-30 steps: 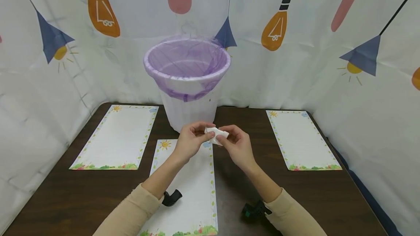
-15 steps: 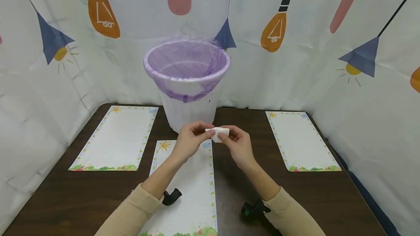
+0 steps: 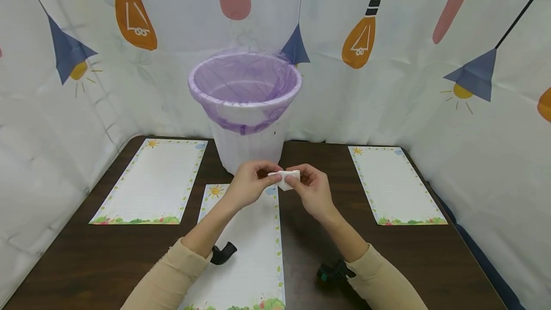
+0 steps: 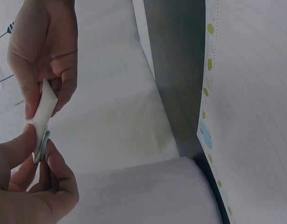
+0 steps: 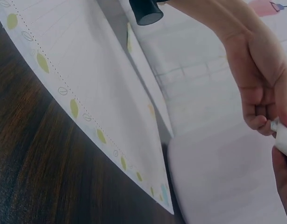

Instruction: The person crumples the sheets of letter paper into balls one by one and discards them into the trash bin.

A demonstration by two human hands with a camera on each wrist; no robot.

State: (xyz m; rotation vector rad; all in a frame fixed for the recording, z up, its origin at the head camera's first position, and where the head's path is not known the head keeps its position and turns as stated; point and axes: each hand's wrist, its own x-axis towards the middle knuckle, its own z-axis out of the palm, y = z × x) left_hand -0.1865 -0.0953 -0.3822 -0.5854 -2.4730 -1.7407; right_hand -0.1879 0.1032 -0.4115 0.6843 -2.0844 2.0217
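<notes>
While both hands are working in front of the bin, I am watching 1 small white piece of folded paper (image 3: 286, 177) being held between them, raised above the table and just short of the white bin (image 3: 247, 145) with its purple liner (image 3: 245, 85). My left hand (image 3: 247, 183) is pinching the paper's left end between thumb and curled fingers, and my right hand (image 3: 312, 188) is pinching the right end the same way, so both are clamped on the same piece. In the left wrist view the paper (image 4: 42, 119) is showing edge-on, a thin white slab running from my left fingertips (image 4: 38, 140) across to the right hand (image 4: 45, 51).

What matters here is the paper's long axis: it is lying roughly left to right, spanning the gap between the 2 hands, and neither hand is nearer than the other, since each is already holding 1 end. The bin's mouth is sitting beyond and above the paper, directly ahead of both hands.

Under the hands, 1 bordered sheet (image 3: 245, 252) is lying on the dark wooden table (image 3: 86, 262), with 2 more bordered sheets lying to the left (image 3: 152, 181) and right (image 3: 393, 183), well apart from the hands.
</notes>
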